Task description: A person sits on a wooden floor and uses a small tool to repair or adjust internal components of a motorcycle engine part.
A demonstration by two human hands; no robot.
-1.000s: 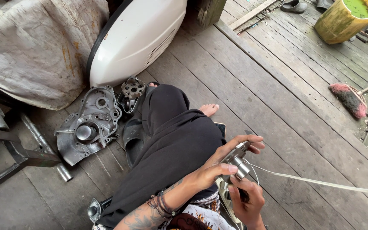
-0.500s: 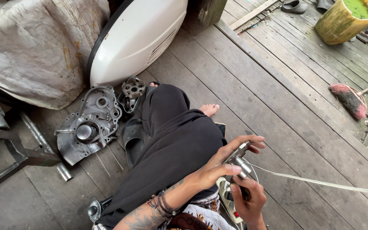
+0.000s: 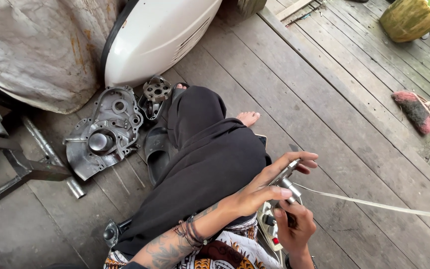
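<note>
I sit on a wooden plank floor with my legs in black trousers [image 3: 205,164] stretched out. My left hand [image 3: 269,184] grips a small silver metal part [image 3: 285,175] above my right thigh. My right hand [image 3: 294,226] is closed around a dark-handled tool whose metal tip meets that part. Under my hands lies a white power strip [image 3: 269,229] with a red switch, and a pale flat cord [image 3: 374,203] runs off to the right.
A grey engine cover [image 3: 103,139] and a round clutch part [image 3: 156,90] lie left of my legs, beside a black sandal [image 3: 158,149]. A white scooter body panel [image 3: 155,35], grey cloth, metal stand, yellow-green bucket [image 3: 409,17] and broom head [image 3: 416,109] surround me.
</note>
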